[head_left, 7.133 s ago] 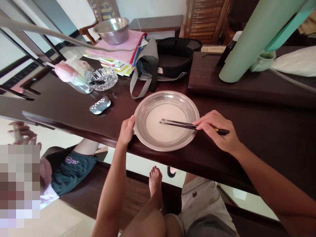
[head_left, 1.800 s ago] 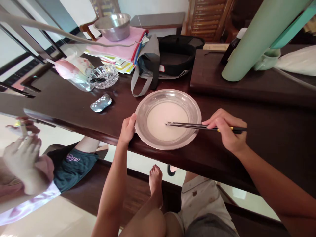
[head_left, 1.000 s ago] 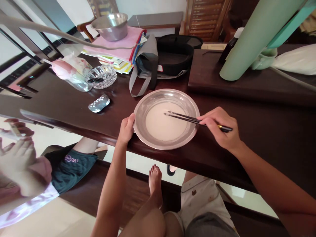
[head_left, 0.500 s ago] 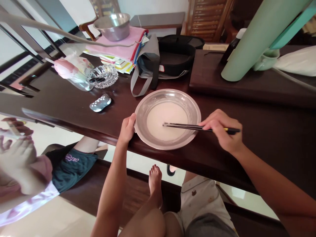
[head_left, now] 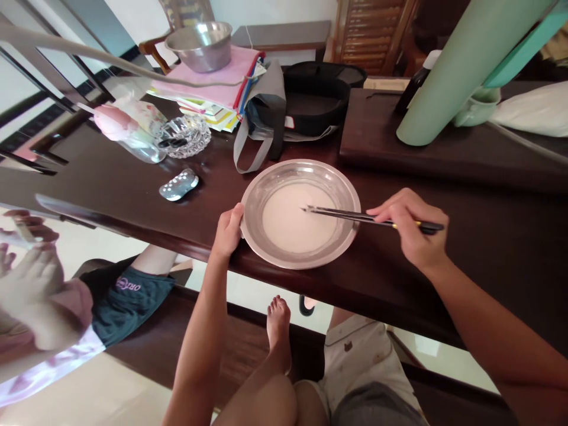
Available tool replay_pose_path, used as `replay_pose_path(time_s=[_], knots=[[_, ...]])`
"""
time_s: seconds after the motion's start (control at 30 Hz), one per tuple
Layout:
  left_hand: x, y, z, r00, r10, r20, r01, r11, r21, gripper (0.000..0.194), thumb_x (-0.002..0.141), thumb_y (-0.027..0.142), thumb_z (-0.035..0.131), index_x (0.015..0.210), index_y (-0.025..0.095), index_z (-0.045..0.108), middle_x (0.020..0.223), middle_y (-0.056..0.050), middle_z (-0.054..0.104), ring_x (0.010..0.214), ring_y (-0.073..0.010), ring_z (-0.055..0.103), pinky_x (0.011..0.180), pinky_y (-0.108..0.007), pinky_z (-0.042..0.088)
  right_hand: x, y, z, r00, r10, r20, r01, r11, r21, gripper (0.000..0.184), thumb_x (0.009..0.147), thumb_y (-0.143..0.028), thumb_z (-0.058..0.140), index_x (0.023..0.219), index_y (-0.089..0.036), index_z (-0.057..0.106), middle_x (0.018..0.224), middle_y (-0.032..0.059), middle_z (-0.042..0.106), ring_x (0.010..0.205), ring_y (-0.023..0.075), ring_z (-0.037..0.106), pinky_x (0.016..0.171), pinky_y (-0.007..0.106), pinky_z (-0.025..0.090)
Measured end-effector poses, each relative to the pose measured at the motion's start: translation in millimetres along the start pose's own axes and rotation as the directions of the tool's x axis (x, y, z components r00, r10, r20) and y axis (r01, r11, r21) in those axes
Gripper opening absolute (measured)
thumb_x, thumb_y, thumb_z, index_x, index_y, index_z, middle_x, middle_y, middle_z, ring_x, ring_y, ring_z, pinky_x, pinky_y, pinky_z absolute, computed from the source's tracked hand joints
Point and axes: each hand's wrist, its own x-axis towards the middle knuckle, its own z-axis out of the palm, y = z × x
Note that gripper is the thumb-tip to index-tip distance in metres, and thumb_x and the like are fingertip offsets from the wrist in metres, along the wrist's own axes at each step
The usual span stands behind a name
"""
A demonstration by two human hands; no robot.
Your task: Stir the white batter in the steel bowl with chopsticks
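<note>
Both hands are working at a metal basin of whitish liquid.
The left hand is gripping its rim; the right hand is pinching black chopsticks, tips perhaps touching the liquid. A glass dish is holding dark objects; another person's shorts are showing "ORI". The basin is sitting by the table's front edge, a raised board lying behind, rightward.

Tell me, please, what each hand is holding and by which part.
The left hand holds the dish by the left side of its rim; the right hand holds the chopsticks toward their gold-banded ends.
</note>
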Motion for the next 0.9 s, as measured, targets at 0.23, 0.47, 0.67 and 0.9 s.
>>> replay_pose_path(time_s=[0.23, 0.47, 0.67, 0.9], knots=[[0.2, -1.6, -0.8, 1.000, 0.012, -0.011, -0.012, 1.000, -0.010, 0.045, 0.085, 0.053, 0.046, 0.054, 0.021, 0.038, 0.054, 0.002, 0.035, 0.055, -0.0114, 0.031, 0.051, -0.025, 0.034, -1.3, -1.2, 3.0, 0.983, -0.032, 0.178, 0.039, 0.999, -0.033, 0.019, 0.093, -0.020, 0.059, 0.081, -0.025, 0.073, 0.090, 0.0017, 0.079, 0.082, 0.0207, 0.069, 0.080, 0.042, 0.050], [1.1, -1.8, -0.8, 1.000, 0.002, -0.002, -0.002, 1.000, -0.004, 0.047, 0.084, 0.055, 0.046, 0.053, 0.022, 0.036, 0.053, 0.002, 0.034, 0.055, -0.0118, 0.030, 0.052, -0.026, 0.034, -1.7, -0.7, 2.7, 0.987, -0.036, 0.155, 0.031, 0.999, 0.033, 0.025, 0.095, -0.020, 0.054, 0.078, -0.025, 0.071, 0.085, 0.0016, 0.078, 0.076, 0.0189, 0.068, 0.074, 0.039, 0.050], [-0.3, 0.7, -0.5, 1.000, -0.013, 0.003, 0.013, 1.000, 0.006, 0.047, 0.084, 0.056, 0.047, 0.053, 0.022, 0.037, 0.053, 0.002, 0.035, 0.056, -0.0124, 0.032, 0.053, -0.026, 0.035, -1.3, 1.6, 0.6, 1.000, -0.019, 0.025, 0.019, 1.000, 0.010, 0.029, 0.096, -0.022, 0.052, 0.075, -0.026, 0.071, 0.078, 0.0019, 0.076, 0.071, 0.0194, 0.067, 0.069, 0.040, 0.049], [-0.5, 0.6, -0.7, 1.000, -0.024, -0.019, 0.024, 1.000, 0.011, 0.047, 0.086, 0.054, 0.047, 0.054, 0.021, 0.037, 0.054, 0.001, 0.036, 0.057, -0.0127, 0.033, 0.054, -0.026, 0.036, -1.3, -0.5, 2.6, 0.984, -0.043, 0.173, 0.052, 0.997, -0.050, 0.019, 0.093, -0.022, 0.058, 0.082, -0.026, 0.072, 0.089, 0.0020, 0.079, 0.080, 0.0205, 0.069, 0.077, 0.042, 0.050]])
